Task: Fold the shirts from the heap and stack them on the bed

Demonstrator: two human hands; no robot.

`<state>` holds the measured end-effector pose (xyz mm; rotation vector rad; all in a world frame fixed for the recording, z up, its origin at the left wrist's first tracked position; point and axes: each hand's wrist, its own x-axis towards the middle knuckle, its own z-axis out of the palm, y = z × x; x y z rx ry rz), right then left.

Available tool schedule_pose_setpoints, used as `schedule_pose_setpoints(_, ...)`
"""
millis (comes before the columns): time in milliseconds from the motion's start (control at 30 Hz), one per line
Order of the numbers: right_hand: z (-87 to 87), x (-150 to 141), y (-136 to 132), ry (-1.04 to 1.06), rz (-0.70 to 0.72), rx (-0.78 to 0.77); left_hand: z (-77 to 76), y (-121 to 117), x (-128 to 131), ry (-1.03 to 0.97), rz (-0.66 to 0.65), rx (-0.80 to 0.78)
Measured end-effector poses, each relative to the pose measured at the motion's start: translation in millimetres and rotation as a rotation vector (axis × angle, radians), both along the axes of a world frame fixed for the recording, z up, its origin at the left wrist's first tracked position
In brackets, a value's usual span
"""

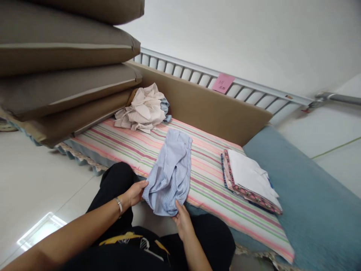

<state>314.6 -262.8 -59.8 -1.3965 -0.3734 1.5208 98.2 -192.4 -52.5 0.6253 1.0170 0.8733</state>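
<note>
A light blue, finely striped garment (170, 169), which looks like a shirt, lies partly on the striped cloth (208, 173). Its near end hangs toward my lap. My left hand (137, 191), with a band at the wrist, pinches the near left corner. My right hand (181, 217) grips the near right edge, its thumb on top of the fabric. The middle of the garment is creased and loosely bunched. Behind it sits a rumpled pile of pale clothes (145, 107), with some blue fabric at its right side. To the right rests a stack of folded clothes (251, 177), white on top.
Large brown cushions (67, 86) are stacked at the left. A brown board (203, 101) leans against the white railing (254, 96) at the back, where a pink note (223, 82) hangs. Blue bedding (304, 195) extends right beyond the striped cloth.
</note>
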Motion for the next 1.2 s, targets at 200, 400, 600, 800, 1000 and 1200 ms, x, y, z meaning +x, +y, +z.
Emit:
schedule_pose_setpoints(200,-12.4,0,5,-0.118,-0.05,0.033,9.6,-2,-8,0.349,0.14,0.299)
schedule_pose_setpoints(400,-18.4,3,3,-0.17,-0.043,0.097,50.9,-10,26,1.124,-0.26,1.124)
schedule_pose_setpoints(600,-17.1,1,1,-0.189,-0.054,0.093,39.6,4,48,1.436,-0.387,0.954)
schedule_pose_setpoints(800,-19.1,3,1,-0.211,-0.049,0.117,52.0,3,18,1.453,-0.39,0.986)
schedule_pose_setpoints(1000,-21.2,4,3,-0.264,-0.065,0.136,62.9,-7,-25,1.578,-0.241,0.991)
schedule_pose_setpoints(1200,-19.4,2,2,-0.158,-0.072,0.104,48.0,-18,-17,1.564,-0.396,1.007)
